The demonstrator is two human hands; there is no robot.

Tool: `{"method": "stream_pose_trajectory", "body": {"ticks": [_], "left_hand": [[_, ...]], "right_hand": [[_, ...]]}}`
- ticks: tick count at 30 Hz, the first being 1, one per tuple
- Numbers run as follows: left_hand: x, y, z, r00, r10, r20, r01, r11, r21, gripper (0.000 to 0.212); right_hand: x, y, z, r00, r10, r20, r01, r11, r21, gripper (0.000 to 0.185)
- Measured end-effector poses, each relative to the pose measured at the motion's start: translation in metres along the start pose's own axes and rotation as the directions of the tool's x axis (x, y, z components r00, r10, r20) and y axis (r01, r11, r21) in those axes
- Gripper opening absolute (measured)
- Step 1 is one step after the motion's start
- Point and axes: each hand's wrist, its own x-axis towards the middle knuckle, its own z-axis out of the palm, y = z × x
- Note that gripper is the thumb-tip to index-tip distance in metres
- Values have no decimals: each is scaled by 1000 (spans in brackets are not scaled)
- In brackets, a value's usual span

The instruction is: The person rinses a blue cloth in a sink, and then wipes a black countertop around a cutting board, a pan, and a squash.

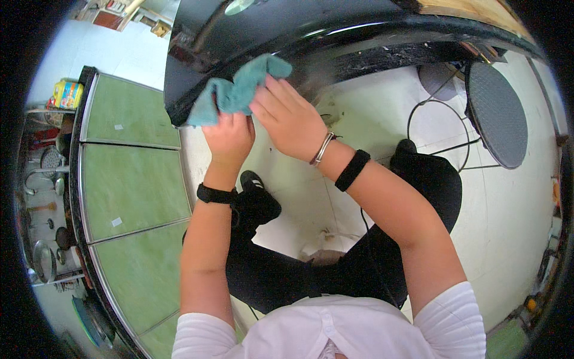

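Observation:
A crumpled teal cloth (242,89) lies against the rounded front edge of a glossy black panel (251,36), perhaps part of a cabinet or table. My left hand (229,137) grips the cloth's lower left part, its fingertips hidden in the folds. From the right, my right hand (291,119) holds the same cloth, fingers stretched up along it and thumb side toward the left hand. The two hands almost touch. Black bands circle both wrists, and a silver bangle sits on the right one.
Green cabinet doors (134,188) stand at left, beside shelves with kitchen utensils (49,175). A yellow package (69,94) sits above them. At right is a round stool (497,114) with thin metal legs. My black shoes rest on the pale tiled floor (309,197).

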Motion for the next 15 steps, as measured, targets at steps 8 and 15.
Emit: {"method": "stream_pose_trajectory", "body": {"ticks": [8, 15], "left_hand": [[21, 27, -15, 993, -57, 102, 67, 993, -97, 48], [116, 72, -24, 999, 7, 36, 1, 976, -219, 55]], "right_hand": [[9, 1, -35, 992, 122, 7, -121, 989, -86, 49], [26, 35, -88, 925, 345, -161, -373, 908, -193, 61]]}}
